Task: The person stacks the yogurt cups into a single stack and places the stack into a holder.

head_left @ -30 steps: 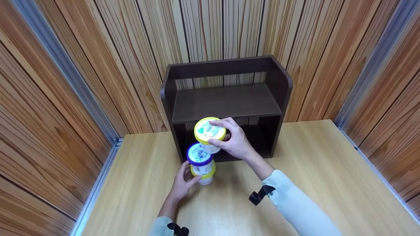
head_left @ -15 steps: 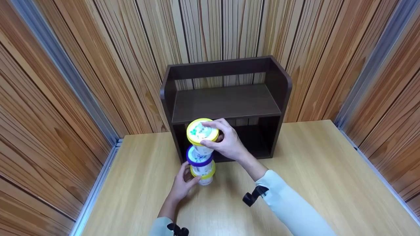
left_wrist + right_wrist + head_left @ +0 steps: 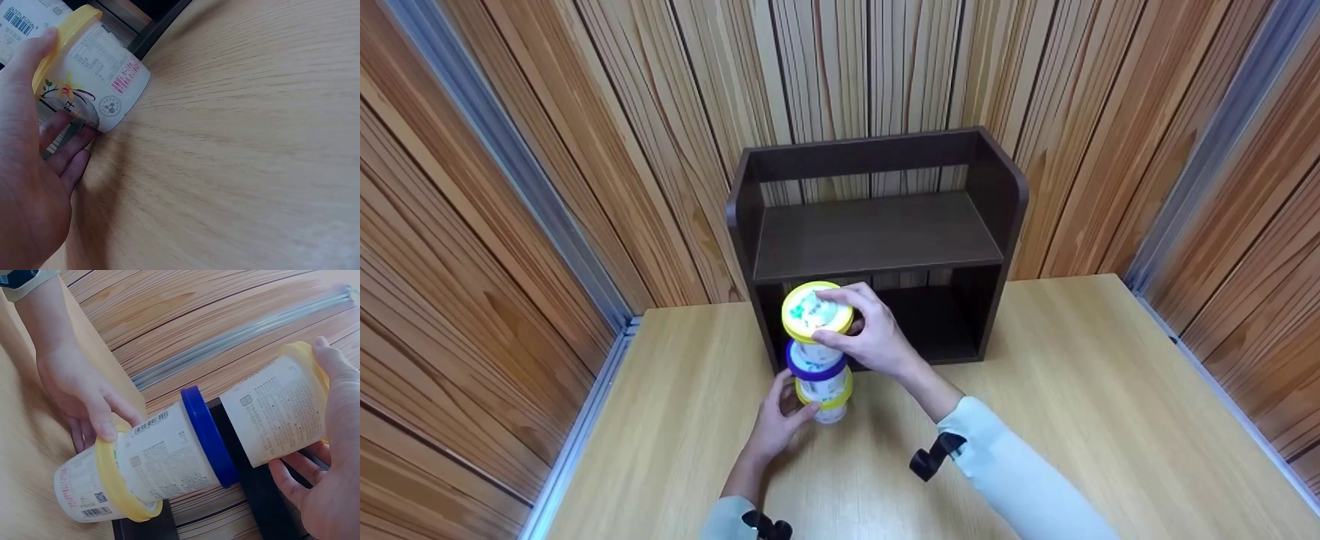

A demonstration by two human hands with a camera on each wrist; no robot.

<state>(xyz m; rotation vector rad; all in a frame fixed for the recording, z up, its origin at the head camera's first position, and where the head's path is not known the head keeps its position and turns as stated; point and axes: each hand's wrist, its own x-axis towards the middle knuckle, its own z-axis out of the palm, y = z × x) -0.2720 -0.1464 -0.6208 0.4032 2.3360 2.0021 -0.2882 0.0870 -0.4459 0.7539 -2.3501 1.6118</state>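
Observation:
Two round ice cream tubs stand stacked on the table. The lower tub (image 3: 831, 415) has a yellow lid and a vanilla flower printed on its side; the blue-lidded tub (image 3: 823, 388) sits on top of it. My left hand (image 3: 775, 426) grips the lower tub from the left, thumb on its yellow lid and fingers round its far side. My right hand (image 3: 876, 337) holds a third tub (image 3: 273, 410), also yellow-lidded, from the right, with thumb and fingers at its lid. Its base is close over the blue lid (image 3: 209, 439), slightly tilted, with a narrow gap showing in the right wrist view.
A dark brown two-tier shelf (image 3: 877, 232) stands right behind the tubs, against the wood-panelled wall (image 3: 840, 67). The light wooden table (image 3: 1095, 390) extends to both sides. Metal rails (image 3: 577, 442) run along the side edges.
The right hand has carried its yellow-lidded tub to the left and then down, over the blue-lidded one. The left hand and the two stacked tubs have stayed in place.

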